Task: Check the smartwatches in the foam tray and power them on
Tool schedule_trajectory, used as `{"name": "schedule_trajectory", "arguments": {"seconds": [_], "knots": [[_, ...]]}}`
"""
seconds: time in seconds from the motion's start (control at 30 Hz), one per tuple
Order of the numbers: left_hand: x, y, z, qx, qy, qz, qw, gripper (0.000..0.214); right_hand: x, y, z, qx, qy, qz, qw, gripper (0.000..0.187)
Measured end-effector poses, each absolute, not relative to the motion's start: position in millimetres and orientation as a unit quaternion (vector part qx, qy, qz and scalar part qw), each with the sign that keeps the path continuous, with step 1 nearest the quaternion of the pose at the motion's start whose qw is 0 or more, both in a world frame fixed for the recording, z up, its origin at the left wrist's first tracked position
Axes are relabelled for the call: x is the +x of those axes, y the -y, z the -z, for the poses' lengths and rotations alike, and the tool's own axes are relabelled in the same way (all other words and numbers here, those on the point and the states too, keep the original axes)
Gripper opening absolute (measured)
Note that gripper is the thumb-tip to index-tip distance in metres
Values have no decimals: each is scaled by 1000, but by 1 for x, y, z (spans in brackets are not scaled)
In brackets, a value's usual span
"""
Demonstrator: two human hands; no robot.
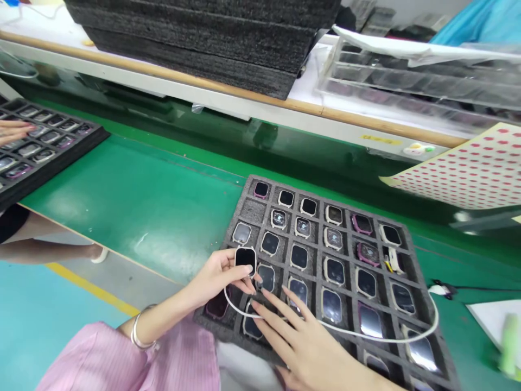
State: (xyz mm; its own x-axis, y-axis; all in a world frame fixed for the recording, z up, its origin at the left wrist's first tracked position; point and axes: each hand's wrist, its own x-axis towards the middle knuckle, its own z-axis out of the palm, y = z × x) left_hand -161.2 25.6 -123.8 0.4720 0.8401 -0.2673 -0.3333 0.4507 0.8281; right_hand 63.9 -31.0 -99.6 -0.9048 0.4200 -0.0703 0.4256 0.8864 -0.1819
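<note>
My left hand (222, 276) grips a smartwatch case (245, 257) by its edges, thumb resting on the lower part of its dark screen. A white cable (358, 335) loops from beneath this watch across the tray to the right; whether it is attached is hidden. My right hand (305, 339) spreads its fingers over the tray's near rows, close to the cable. Under both hands lies a grey foam tray (253, 210) with many strapless watches in its compartments, some pink-framed, some light-framed. A few screens, such as on one watch (303, 227), show a lit picture.
Another foam tray (77, 155) of watches is at the far left, with a co-worker's hand (14, 132) over it. Black foam sheets (195, 43) are stacked on the shelf above. A red-dotted sheet (468, 168) hangs at right. A white plug (439, 289) lies beside the near tray.
</note>
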Motion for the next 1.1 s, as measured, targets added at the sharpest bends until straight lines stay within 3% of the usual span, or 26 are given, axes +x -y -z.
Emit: {"name": "schedule_trajectory", "arguments": {"seconds": [0.37, 0.6, 0.7, 0.8, 0.87, 0.97, 1.1], "knots": [[-149, -27, 135, 414, -345, -358, 763, 32, 64, 5, 78, 240, -946, 195, 93, 48], [-149, -9, 129, 415, -345, -351, 765, 28, 68, 15, 75, 235, -946, 211, 72, 37], [-146, -2, 131, 405, -342, -344, 775, 30, 69, 11, 63, 238, -940, 242, 31, 23], [-144, 0, 133, 395, -346, -347, 777, 30, 65, -2, 55, 282, -918, 266, -79, 18], [-143, -2, 131, 393, -343, -350, 778, 29, 57, -14, 57, 322, -901, 257, -136, 23], [-144, -7, 125, 395, -339, -349, 779, 30, 45, -30, 68, 335, -900, 231, -154, 48], [-145, -18, 116, 400, -352, -353, 769, 31, 37, -46, 75, 323, -909, 206, -164, 37]]}}
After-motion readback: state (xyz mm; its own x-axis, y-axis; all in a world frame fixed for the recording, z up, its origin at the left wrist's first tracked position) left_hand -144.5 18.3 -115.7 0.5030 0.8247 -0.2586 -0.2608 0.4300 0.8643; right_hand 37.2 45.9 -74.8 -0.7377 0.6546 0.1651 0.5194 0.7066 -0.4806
